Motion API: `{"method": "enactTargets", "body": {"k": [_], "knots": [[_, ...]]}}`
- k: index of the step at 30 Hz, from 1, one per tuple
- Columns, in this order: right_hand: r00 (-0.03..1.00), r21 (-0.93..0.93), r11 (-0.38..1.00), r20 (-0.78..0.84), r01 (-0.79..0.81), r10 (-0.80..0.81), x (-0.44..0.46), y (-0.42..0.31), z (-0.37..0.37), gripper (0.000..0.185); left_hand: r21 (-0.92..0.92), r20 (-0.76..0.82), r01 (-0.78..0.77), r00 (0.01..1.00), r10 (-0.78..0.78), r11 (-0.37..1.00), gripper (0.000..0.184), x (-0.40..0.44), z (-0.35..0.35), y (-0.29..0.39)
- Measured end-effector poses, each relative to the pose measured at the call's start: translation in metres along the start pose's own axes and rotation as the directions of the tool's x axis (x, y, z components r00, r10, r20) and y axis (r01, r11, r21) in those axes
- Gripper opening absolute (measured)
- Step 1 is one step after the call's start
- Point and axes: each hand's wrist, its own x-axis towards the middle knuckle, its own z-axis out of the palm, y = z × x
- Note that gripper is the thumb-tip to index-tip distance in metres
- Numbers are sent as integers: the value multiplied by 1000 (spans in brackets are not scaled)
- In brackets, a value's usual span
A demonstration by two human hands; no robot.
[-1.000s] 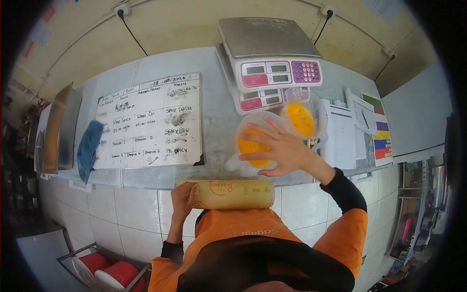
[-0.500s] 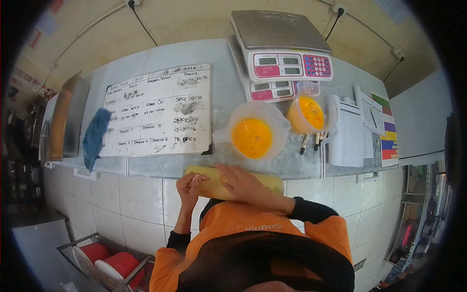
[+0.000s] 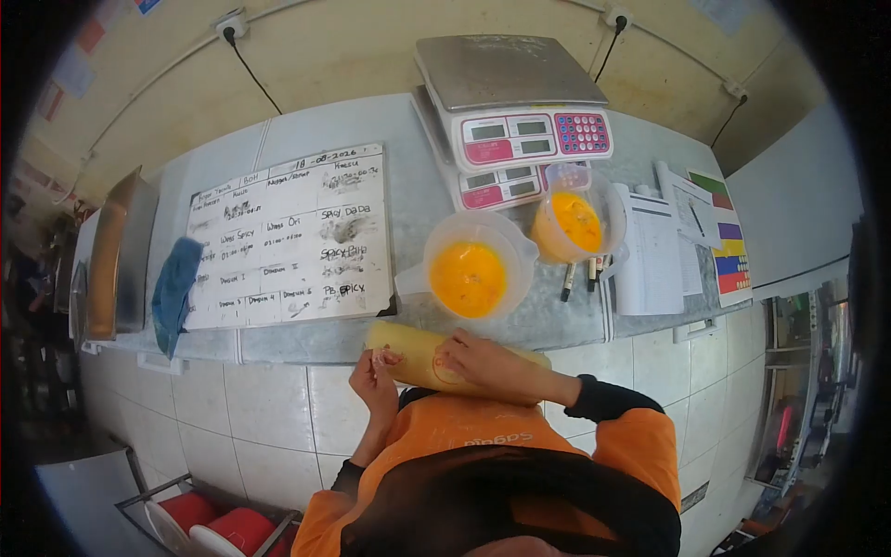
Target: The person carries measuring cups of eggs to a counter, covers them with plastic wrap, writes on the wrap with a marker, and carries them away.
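Note:
A yellowish roll of cling film (image 3: 418,345) with red print lies across the front of my body, by the table's edge. My left hand (image 3: 375,382) is closed at the roll's left end, its fingertips pinched on what looks like a crumpled bit of the film. Over the middle of the roll rests my right hand (image 3: 475,360), its fingers curled and pressed against the film. Just beyond the roll, a clear plastic jug (image 3: 513,243) holds orange-yellow beaten egg. A second jug (image 3: 613,218) with similar liquid stands behind it to the right.
A handwritten whiteboard (image 3: 292,278) and a blue cloth (image 3: 174,288) lie on the metal table (image 3: 306,345). Stacked digital scales (image 3: 534,139) stand at the back. Markers (image 3: 568,281) and papers (image 3: 648,260) are on the right. Red buckets (image 3: 241,529) sit low at left.
My right hand has gone from lying flat over the roll to curled fingers on it. My left hand stays pinched at the roll's left end. The view has tilted and shifted slightly.

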Motion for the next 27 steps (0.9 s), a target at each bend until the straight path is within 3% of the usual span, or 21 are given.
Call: {"method": "enactTargets", "body": {"k": [1, 3, 5, 7, 8, 9, 10, 13, 15, 16, 18, 19, 21, 22, 24, 25, 26, 27], "knots": [[1000, -4, 1000, -5, -5, 5, -6, 5, -2, 18, 55, -7, -32, 999, 32, 998, 20, 0, 4, 3], [999, -348, 937, 36, 8, 5, -18, 19, -6, 20, -31, -45, -20, 999, 19, 999, 19, 5, 11, -6], [995, -316, 946, 82, 71, -48, -21, 33, -18, 20, -118, -78, -13, 997, 4, 993, 19, 9, 13, -10], [987, -291, 947, 124, 139, -107, -17, 34, -29, 21, 103, -39, -38, 998, 42, 994, 18, 14, 14, -10], [964, -145, 985, 233, -92, 124, -16, 28, -33, 17, 96, -33, -47, 998, 51, 994, 18, 17, 14, -8], [873, -21, 941, 367, -338, 322, -15, 24, -35, 14, 210, -10, -106, 994, 111, 972, 17, 20, 14, -4], [874, -25, 940, 359, -341, 327, -17, 25, -35, 14, 320, 18, -164, 986, 167, 933, 16, 23, 14, -2], [918, -26, 939, 204, -342, 340, -30, 35, -23, 19, 380, 38, -200, 979, 201, 903, 17, 29, 15, -21], [946, -347, 915, 168, -207, 278, -41, 40, -20, 24, 351, 14, -160, 986, 166, 923, 18, 31, 19, -21], [946, -349, 913, 162, -211, 281, -43, 44, -28, 24, 326, -14, -112, 992, 123, 939, 20, 32, 20, -20], [978, -362, 930, 207, 62, 16, -43, 53, -47, 26, 309, -13, -110, 993, 119, 945, 21, 33, 21, -11], [979, -366, 928, 204, 63, 14, -46, 54, -50, 26, 294, -19, -100, 994, 110, 951, 22, 34, 22, -8], [948, -124, 983, 273, -132, 162, -53, 54, -51, 20, 288, -39, -119, 990, 136, 950, 24, 34, 20, -12], [948, -128, 983, 273, -130, 161, -57, 51, -51, 20, 286, -56, -131, 987, 154, 949, 25, 33, 20, -12], [982, -34, 988, 109, -153, 155, -67, 44, -49, 18, 297, -62, -127, 987, 152, 946, 29, 30, 17, -2], [970, 73, 971, 110, -227, 218, -71, 43, -44, 16, 313, -62, -122, 987, 148, 942, 34, 29, 17, 3], [969, 72, 971, 109, -230, 222, -75, 40, -43, 16, 311, -59, -123, 987, 148, 942, 34, 25, 12, -4], [988, 10, 988, -10, -154, 154, -77, 31, -45, 16, 272, -45, -181, 979, 200, 945, 37, 18, 1, -17]]}}
